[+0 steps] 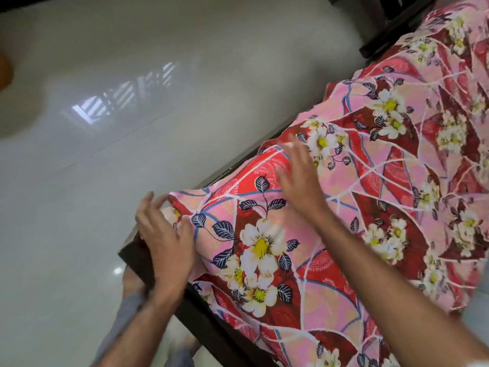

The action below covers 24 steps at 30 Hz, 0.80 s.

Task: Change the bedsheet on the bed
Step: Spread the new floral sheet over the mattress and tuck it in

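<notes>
A pink and red bedsheet (370, 207) with white flowers covers the mattress, which lies on a dark wooden bed frame (148, 263). At the near corner of the bed, my left hand (164, 234) rests on the sheet's edge with fingers relaxed and spread, thumb on top of the cloth. Farther along the mattress edge, my right hand (296, 173) lies flat on the sheet, fingers straight and slightly blurred. The sheet looks loose and wrinkled farther along the bed.
A glossy pale tiled floor (132, 115) spreads to the left of the bed. My foot and grey trouser leg (129, 300) show beside the bed frame corner. A dark piece of furniture (381, 25) stands beyond the bed's far end.
</notes>
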Available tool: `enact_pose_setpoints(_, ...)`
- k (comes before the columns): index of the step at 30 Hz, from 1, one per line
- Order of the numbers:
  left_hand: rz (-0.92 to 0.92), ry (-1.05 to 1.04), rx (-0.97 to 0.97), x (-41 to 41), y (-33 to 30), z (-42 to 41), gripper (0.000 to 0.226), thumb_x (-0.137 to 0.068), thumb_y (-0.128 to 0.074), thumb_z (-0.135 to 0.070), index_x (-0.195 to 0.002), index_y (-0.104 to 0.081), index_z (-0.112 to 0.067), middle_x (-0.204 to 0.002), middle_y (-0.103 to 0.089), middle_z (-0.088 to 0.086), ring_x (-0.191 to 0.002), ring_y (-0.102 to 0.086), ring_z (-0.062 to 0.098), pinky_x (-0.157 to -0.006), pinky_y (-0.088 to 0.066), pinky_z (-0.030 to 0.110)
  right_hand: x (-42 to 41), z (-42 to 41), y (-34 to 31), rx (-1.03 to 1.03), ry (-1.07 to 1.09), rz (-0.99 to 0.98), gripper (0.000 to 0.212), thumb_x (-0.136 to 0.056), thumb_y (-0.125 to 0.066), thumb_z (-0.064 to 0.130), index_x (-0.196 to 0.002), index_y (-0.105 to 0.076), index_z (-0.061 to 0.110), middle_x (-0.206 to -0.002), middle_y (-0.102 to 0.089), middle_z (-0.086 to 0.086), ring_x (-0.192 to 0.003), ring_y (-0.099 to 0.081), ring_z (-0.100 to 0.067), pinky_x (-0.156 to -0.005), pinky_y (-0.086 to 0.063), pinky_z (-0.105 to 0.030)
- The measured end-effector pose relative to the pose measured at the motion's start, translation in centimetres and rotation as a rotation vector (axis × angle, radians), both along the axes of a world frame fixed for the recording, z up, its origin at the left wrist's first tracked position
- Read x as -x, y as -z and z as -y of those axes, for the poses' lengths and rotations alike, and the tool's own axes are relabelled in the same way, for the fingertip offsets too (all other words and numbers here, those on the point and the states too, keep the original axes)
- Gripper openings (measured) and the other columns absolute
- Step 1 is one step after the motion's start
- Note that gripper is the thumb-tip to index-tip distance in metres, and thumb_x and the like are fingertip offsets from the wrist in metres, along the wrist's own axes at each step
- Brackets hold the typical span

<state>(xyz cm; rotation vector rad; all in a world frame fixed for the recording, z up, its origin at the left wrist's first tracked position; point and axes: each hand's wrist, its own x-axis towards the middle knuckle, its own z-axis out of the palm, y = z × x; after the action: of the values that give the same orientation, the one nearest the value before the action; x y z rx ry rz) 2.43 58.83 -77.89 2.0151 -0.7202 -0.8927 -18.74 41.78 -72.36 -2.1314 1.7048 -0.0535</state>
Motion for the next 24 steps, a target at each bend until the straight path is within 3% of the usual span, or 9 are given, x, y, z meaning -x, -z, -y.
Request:
enact_pose_setpoints(3,-0.190,-0.025,-0.108,3.4,-0.7,-3.4,0.062,-0.093,-0.065,-0.012,-0.146,-0.032,-0.010,-0.146,-0.028,0.000,-0.140,-0.033,0.023,-0.121,-0.028,0.049,-0.4,-10.3,0.6,-0.046,-0.193,-0.207,0.056,-0.102,-0.049,0.038,-0.153,-0.032,0.025,-0.167,-0.008,0.004,-0.154,-0.002,-0.015,-0.123,-0.009,-0.052)
enact_pose_setpoints(6,-0.606,-0.198,-0.331,6.3,0.1,-6.1,0.064,-0.092,-0.069,-0.041,-0.145,-0.035,-0.025,-0.145,-0.037,-0.002,-0.139,-0.042,0.022,-0.120,-0.032,0.049,-1.1,-16.4,2.4,-0.116,-0.176,-0.237,0.072,-0.100,-0.048,0.048,-0.160,-0.014,0.026,-0.168,0.002,0.003,-0.155,0.006,-0.021,-0.122,-0.007,-0.058)
enact_pose_setpoints(8,-0.845,-0.324,-0.401,7.4,1.3,-7.9,0.053,-0.093,-0.059,-0.059,-0.136,-0.046,-0.029,-0.137,-0.055,0.009,-0.126,-0.057,0.032,-0.114,-0.040,0.055,-1.5,-18.6,2.4,-0.136,-0.290,-0.149,0.067,-0.100,-0.052,0.038,-0.158,-0.024,0.024,-0.168,-0.006,0.001,-0.155,0.000,-0.027,-0.122,-0.010,-0.059)
enact_pose_setpoints(11,-1.044,-0.361,-0.469,7.2,2.1,-9.2,0.036,-0.107,-0.038,-0.043,-0.119,-0.062,-0.020,-0.095,-0.067,0.003,-0.074,-0.064,0.012,-0.069,-0.054,0.031,-0.1,-24.9,1.1,-0.262,-0.393,0.087,0.036,-0.097,-0.052,0.018,-0.132,-0.058,0.025,-0.157,-0.035,0.006,-0.147,-0.030,-0.019,-0.119,-0.026,-0.043)
enact_pose_setpoints(13,-0.987,-0.366,-0.519,6.9,2.5,-9.2,0.034,-0.106,-0.040,-0.042,-0.106,-0.067,-0.022,-0.078,-0.065,-0.005,-0.069,-0.058,0.011,-0.065,-0.048,0.030,1.9,-31.2,0.6,-0.457,-0.116,0.203,0.027,-0.098,-0.054,0.016,-0.120,-0.062,0.030,-0.139,-0.047,0.014,-0.131,-0.045,-0.006,-0.108,-0.039,-0.034)
enact_pose_setpoints(16,-0.947,-0.291,-0.481,7.0,3.6,-8.7,0.040,-0.106,-0.036,-0.053,-0.106,-0.064,-0.025,-0.075,-0.067,-0.010,-0.080,-0.057,0.013,-0.080,-0.049,0.037,3.2,-37.0,2.1,-0.739,0.716,0.489,0.034,-0.099,-0.059,0.009,-0.118,-0.061,0.036,-0.126,-0.060,0.015,-0.118,-0.060,-0.007,-0.105,-0.047,-0.037)
enact_pose_setpoints(19,-0.941,-0.245,-0.430,7.6,4.1,-7.3,0.064,-0.101,-0.027,-0.069,-0.132,-0.060,-0.023,-0.090,-0.072,-0.005,-0.101,-0.064,0.021,-0.097,-0.050,0.047,2.5,-36.4,4.0,-0.700,1.471,1.055,0.024,-0.104,-0.047,0.012,-0.119,-0.065,0.014,-0.122,-0.070,-0.005,-0.118,-0.063,-0.022,-0.107,-0.046,-0.043)
enact_pose_setpoints(22,-0.890,-0.275,-0.393,7.9,4.8,-5.9,0.072,-0.096,-0.023,-0.078,-0.142,-0.056,-0.033,-0.127,-0.071,0.001,-0.119,-0.064,0.027,-0.104,-0.050,0.051,0.7,-34.9,5.5,-0.703,1.872,1.569,0.033,-0.105,-0.041,0.019,-0.130,-0.056,0.005,-0.132,-0.061,-0.014,-0.126,-0.055,-0.032,-0.112,-0.039,-0.048)
enact_pose_setpoints(24,-0.858,-0.346,-0.372,8.3,5.1,-4.8,0.074,-0.095,-0.023,-0.079,-0.144,-0.054,-0.033,-0.138,-0.064,0.000,-0.123,-0.062,0.027,-0.107,-0.048,0.051,-0.1,-34.6,7.3,-0.500,2.110,1.816,0.039,-0.104,-0.042,0.024,-0.135,-0.051,0.002,-0.138,-0.055,-0.018,-0.131,-0.050,-0.036,-0.115,-0.035,-0.051)
